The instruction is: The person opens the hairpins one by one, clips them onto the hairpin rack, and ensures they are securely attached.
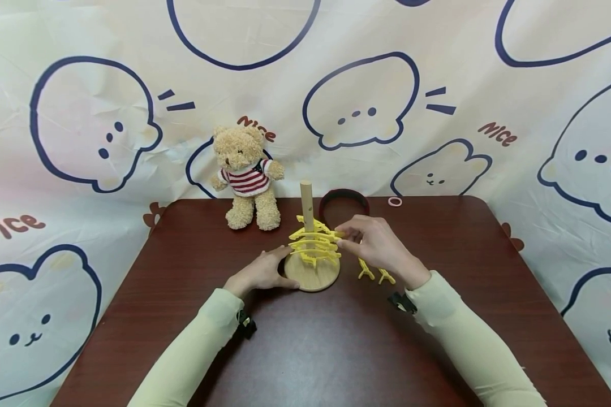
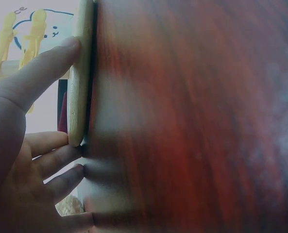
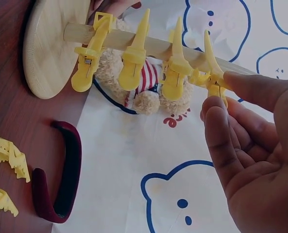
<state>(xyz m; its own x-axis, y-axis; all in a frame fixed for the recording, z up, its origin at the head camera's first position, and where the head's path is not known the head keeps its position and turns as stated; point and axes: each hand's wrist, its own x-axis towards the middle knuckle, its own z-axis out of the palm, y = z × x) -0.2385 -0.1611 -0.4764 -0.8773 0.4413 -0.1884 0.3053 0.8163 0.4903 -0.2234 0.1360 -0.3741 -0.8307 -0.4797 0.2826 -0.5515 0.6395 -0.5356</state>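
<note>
A wooden stand has a round base (image 1: 313, 281) and an upright post (image 1: 306, 198). Several yellow hair clips (image 3: 132, 68) are on the post, one above another. My left hand (image 1: 262, 273) holds the base at its left edge, the thumb on the rim (image 2: 79, 97) and the fingers around the side. With thumb and fingertips, my right hand (image 1: 379, 243) pinches the uppermost yellow hair clip (image 3: 214, 80), which is at the post. Whether its jaws have closed on the wood is unclear.
More yellow clips (image 1: 365, 270) lie on the table right of the stand, partly under my right hand. Behind it is a dark red headband (image 1: 343, 192), with a small pale ring (image 1: 390, 201) near the back edge. A teddy bear (image 1: 246, 182) sits at the back left against the printed cloth.
</note>
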